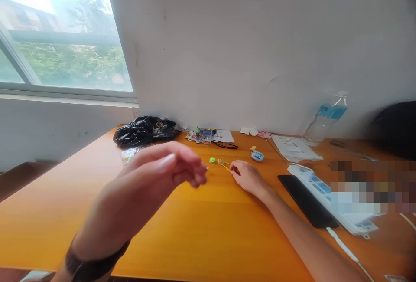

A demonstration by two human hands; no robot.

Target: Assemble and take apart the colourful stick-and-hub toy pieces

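My left hand (pixel 156 173) is raised close to the camera above the table, a dark band on its wrist. Its fingers are curled and pressed together, and a tiny pale glint shows at the tips; what they hold, if anything, I cannot make out. Farther right, my right hand (pixel 247 176) rests on the table with thumb and finger pinched on a thin yellow two-strand piece (pixel 225 165). The strands run left to a small orange-yellow piece (pixel 220 161). Just beyond lies a small bright green piece (pixel 212 160). A small round container (pixel 257 156) with a blue-and-white top sits behind my right hand.
A black plastic bag (pixel 146 131) and small packets (pixel 203 134) lie along the wall. At right are a clear bottle (pixel 326 119), a paper sheet (pixel 297 148), a black phone (pixel 307 199), and a white power strip (pixel 320 191) with a white cable (pixel 342 246).
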